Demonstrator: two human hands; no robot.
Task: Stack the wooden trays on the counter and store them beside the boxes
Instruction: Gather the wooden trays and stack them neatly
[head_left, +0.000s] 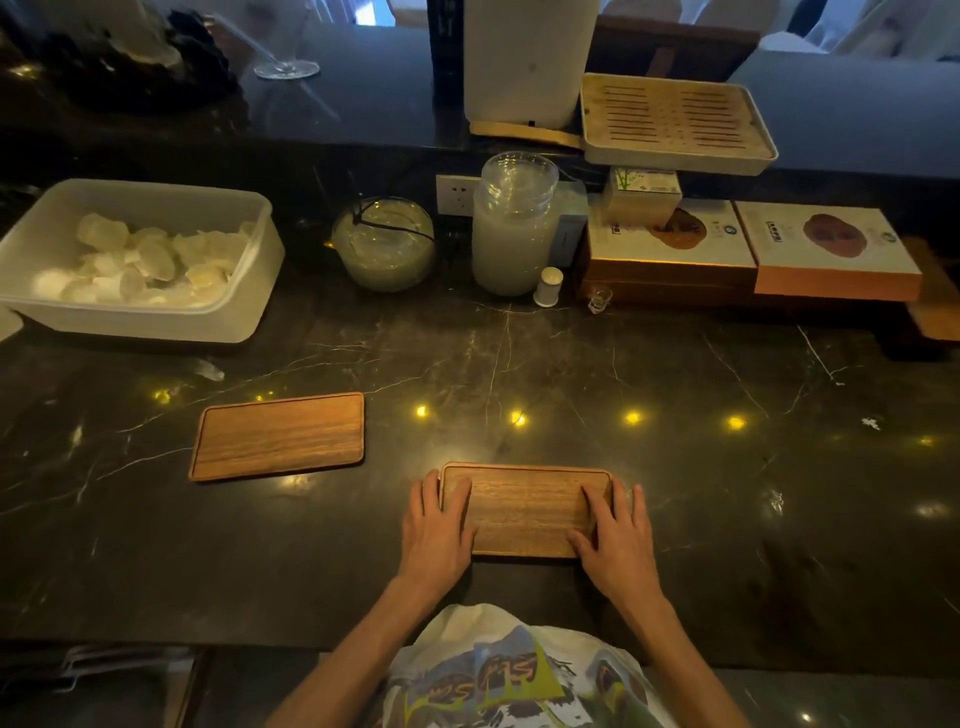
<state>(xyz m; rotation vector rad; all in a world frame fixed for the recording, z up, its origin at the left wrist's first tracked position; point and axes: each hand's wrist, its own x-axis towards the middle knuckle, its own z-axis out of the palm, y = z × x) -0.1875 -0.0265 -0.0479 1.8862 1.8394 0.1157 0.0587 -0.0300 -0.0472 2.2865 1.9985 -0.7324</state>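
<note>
Left hand (438, 526), right hand (617, 531): tray (525, 512) ends

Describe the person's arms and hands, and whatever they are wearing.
Both forearms are bare, no sleeves. The left hand and right hand carry no gloves, watch or bracelet. The only clothing visible is a white T-shirt with a colourful printed graphic.

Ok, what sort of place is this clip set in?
Likely a tea bar or café service counter: a dark veined marble counter, a slatted bamboo tea tray on the raised ledge, and printed cardboard gift boxes below it.
</note>
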